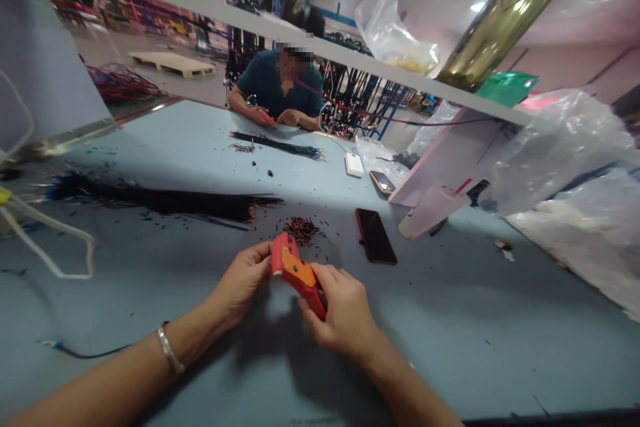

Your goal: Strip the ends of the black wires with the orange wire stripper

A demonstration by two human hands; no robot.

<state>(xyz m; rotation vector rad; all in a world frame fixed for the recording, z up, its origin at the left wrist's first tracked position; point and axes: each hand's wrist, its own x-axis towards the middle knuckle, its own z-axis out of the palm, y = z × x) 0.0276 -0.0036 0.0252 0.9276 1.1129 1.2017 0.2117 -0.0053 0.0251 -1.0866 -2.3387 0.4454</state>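
Observation:
My right hand (345,310) is wrapped round the handles of a red and orange crimping tool (296,270) held just above the blue table (200,167). My left hand (243,280) is pinched at the tool's head; what its fingertips hold there is too small to make out. Just beyond the tool lies a small heap of copper-coloured wire ends (301,228). A long bundle of thin black wires (165,200) stretches across the table to the left of that heap.
A dark phone (376,235) lies right of the heap; another phone (383,181) and a white box (354,164) sit farther back. A second wire bundle (280,144) lies before a seated person (280,90) across the table. Plastic bags (565,160) crowd the right side.

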